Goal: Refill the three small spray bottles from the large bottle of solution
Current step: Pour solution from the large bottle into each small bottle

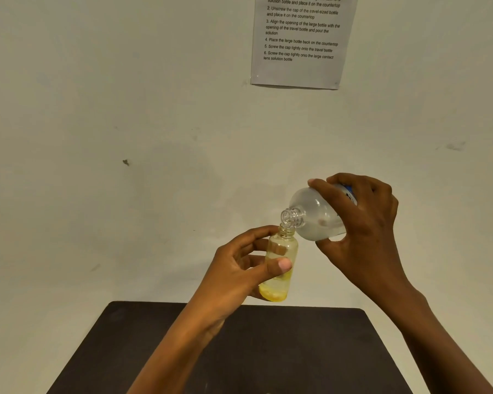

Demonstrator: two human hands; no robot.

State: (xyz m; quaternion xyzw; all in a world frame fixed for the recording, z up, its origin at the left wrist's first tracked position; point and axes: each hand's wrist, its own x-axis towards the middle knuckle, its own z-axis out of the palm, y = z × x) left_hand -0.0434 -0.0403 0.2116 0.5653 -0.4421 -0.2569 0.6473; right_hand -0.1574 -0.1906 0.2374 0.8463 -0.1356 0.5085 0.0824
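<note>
My left hand holds a small clear bottle with a yellowish base upright in the air, thumb across its front and fingers behind it. Its cap is off and its neck is bare. My right hand grips the large clear bottle with a blue label, tipped down to the left. The large bottle's open threaded mouth sits right at the small bottle's opening. Both bottles are held above the far edge of the dark table. No other small bottles or caps are in view.
A pale wall fills the background, with a printed instruction sheet taped up at the upper right. The dark table reaches the bottom of the frame below my forearms.
</note>
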